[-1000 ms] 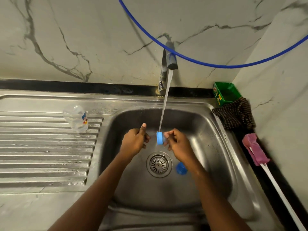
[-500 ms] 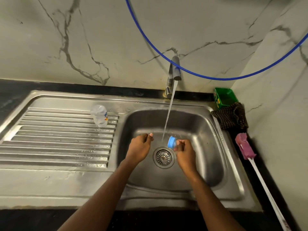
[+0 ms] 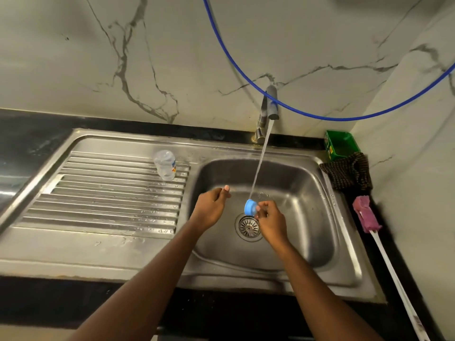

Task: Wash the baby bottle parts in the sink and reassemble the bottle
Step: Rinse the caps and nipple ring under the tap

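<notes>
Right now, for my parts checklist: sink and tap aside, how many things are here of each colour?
Blue: 2 (round blue plastic bottle collar, thin blue hose)
Clear: 1 (clear plastic baby bottle)
Green: 1 (green plastic tub)
Brown: 1 (brown checked cloth)
Pink: 1 (pink sponge brush)
Total: 6

I am holding both forearms stretched forward, the hands near each other but apart. My left hand is curling its fingers into the palm, thumb pointing up, gripping nothing. My right hand is pinching a blue cap between its fingertips.
</notes>
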Action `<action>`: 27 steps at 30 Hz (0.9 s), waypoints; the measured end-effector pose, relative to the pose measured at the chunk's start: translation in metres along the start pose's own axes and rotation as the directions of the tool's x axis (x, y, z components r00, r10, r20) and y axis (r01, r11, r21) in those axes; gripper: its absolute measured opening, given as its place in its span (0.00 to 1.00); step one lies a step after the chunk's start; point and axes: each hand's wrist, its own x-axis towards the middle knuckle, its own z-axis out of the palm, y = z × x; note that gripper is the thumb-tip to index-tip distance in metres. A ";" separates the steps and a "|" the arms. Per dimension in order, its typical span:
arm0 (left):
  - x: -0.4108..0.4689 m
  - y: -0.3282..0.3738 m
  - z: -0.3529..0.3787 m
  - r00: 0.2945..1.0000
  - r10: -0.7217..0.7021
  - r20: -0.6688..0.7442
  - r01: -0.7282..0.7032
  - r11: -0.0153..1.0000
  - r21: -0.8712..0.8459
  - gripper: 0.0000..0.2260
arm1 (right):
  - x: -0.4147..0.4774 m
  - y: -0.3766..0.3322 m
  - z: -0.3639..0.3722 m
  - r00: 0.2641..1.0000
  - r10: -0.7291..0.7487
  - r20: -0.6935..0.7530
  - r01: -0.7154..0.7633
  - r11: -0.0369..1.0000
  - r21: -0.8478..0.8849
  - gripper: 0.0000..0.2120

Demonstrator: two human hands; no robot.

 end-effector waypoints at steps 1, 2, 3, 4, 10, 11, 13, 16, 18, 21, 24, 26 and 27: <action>-0.001 0.000 -0.006 0.999 0.023 -0.025 -0.023 1.000 0.000 0.19 | 0.001 -0.008 0.001 1.000 -0.014 -0.005 0.014 1.000 0.008 0.05; -0.004 -0.001 -0.014 0.998 0.040 -0.050 -0.040 0.999 0.001 0.18 | 0.002 -0.017 0.003 0.999 -0.033 -0.006 0.033 0.999 0.010 0.05; -0.006 -0.003 -0.022 0.996 0.044 -0.078 -0.044 0.999 0.004 0.17 | 0.004 -0.025 0.006 0.999 -0.044 0.007 0.043 0.999 0.022 0.04; -0.008 -0.005 -0.032 0.992 0.048 -0.116 -0.046 0.999 0.020 0.16 | 0.006 -0.032 0.010 0.998 -0.054 0.018 0.053 0.998 0.043 0.04; -0.018 -0.027 -0.099 0.948 0.019 -0.317 0.000 0.998 0.061 0.08 | 0.009 -0.097 0.045 0.961 -0.229 0.157 0.232 0.973 0.001 0.02; -0.018 -0.033 -0.109 0.941 0.008 -0.337 0.013 0.998 0.060 0.08 | 0.010 -0.107 0.055 0.949 -0.253 0.187 0.261 0.965 -0.019 0.03; -0.019 -0.044 -0.127 0.926 -0.010 -0.377 0.038 0.997 0.067 0.07 | 0.010 -0.126 0.080 0.917 -0.316 0.243 0.345 0.934 -0.087 0.05; -0.020 -0.060 -0.147 0.915 -0.044 -0.402 0.082 0.994 0.077 0.08 | 0.008 -0.149 0.113 0.865 -0.410 0.289 0.464 0.873 -0.148 0.05; -0.020 -0.069 -0.155 0.911 -0.065 -0.407 0.108 0.991 0.084 0.08 | 0.008 -0.159 0.130 0.830 -0.454 0.323 0.529 0.825 -0.199 0.06; -0.018 -0.077 -0.159 0.910 -0.072 -0.409 0.127 0.986 0.108 0.08 | 0.009 -0.167 0.147 0.785 -0.496 0.371 0.602 0.753 -0.266 0.06; -0.018 -0.083 -0.158 0.917 -0.064 -0.394 0.124 0.984 0.129 0.08 | 0.011 -0.168 0.157 0.772 -0.515 0.374 0.622 0.733 -0.275 0.06; -0.019 -0.085 -0.153 0.921 -0.050 -0.386 0.108 0.985 0.131 0.08 | 0.013 -0.165 0.159 0.779 -0.511 0.364 0.608 0.757 -0.240 0.10; -0.019 -0.085 -0.150 0.925 -0.038 -0.379 0.096 0.986 0.136 0.07 | 0.015 -0.162 0.158 0.790 -0.504 0.349 0.588 0.783 -0.202 0.13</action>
